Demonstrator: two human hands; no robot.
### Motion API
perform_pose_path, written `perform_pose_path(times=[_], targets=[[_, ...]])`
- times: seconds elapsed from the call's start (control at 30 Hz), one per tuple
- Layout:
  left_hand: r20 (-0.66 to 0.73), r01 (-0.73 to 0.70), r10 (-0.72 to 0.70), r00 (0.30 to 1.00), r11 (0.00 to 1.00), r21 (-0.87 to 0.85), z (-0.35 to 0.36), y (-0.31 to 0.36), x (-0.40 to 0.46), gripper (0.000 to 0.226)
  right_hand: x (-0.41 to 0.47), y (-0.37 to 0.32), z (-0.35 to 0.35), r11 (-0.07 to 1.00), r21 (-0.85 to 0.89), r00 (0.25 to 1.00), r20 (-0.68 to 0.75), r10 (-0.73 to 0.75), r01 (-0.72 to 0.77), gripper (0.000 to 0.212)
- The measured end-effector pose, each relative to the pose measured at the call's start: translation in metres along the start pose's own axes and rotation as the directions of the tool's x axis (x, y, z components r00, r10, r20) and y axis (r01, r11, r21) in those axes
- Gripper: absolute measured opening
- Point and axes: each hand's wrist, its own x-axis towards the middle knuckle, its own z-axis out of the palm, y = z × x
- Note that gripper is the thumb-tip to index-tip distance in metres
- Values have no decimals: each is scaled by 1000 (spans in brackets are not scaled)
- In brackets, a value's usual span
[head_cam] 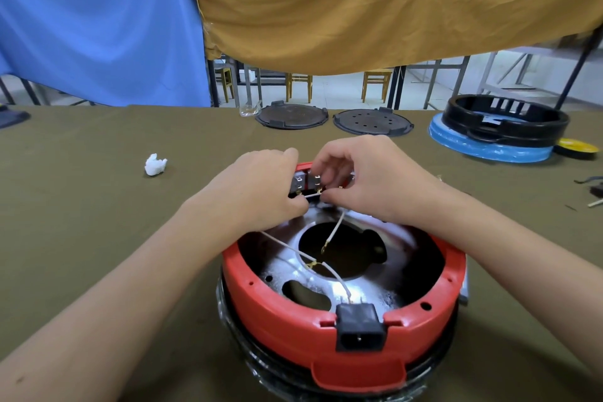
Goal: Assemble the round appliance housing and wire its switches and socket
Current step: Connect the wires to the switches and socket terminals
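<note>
While the round red plastic housing ring (280, 310) sits open side up on the olive-green cloth-covered table (98, 222), both hands work at its far rim, where the switch block (301, 181) with bare metal terminals is mounted. That placement seems deliberate, since the terminals face the person and can be reached from above. The left hand (261, 186) curls round the near side of the switch block, apparently bracing it, and its fingertips pinch a thin white wire (310, 195). The right hand (368, 179) has thumb and forefinger closed on the brass connector end at that same terminal, probably pushing it on. Inside the ring lies a shiny metal plate (329, 290) with a large central hole; more white leads (336, 228) trail loosely across it, one running to the black power socket (359, 326) clipped into the near rim. Two dark round lids (291, 116) rest at the table's far edge, and a black housing ring (505, 121) sits on a blue-wrapped disc (489, 148).
</note>
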Motion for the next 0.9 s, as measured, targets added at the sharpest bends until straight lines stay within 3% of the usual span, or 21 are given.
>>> perform_pose_path(times=[0.17,0.33,0.4,0.5,0.73,0.9], targets=[[-4,13,-13,1000,1000,8,0,0,-2,29,-1,0,-1,1000,-17,1000,-31,4,-5,23],[-101,-90,77,992,987,-133,-2,0,-8,49,-1,2,-1,998,-61,999,-26,26,-28,19],[-125,-172,157,980,978,-121,-3,0,-8,39,-2,2,-3,997,-78,999,-26,25,-27,18],[-75,-186,178,981,977,-104,-4,0,-8,19,-5,0,-9,997,-76,999,-28,16,-18,18],[12,-149,152,988,979,-137,-3,-1,-6,17,-20,-5,-18,967,-253,997,-81,3,-23,10],[27,-133,141,990,972,-196,-3,-3,-6,11,-21,-8,-5,890,-448,995,3,101,-89,26]])
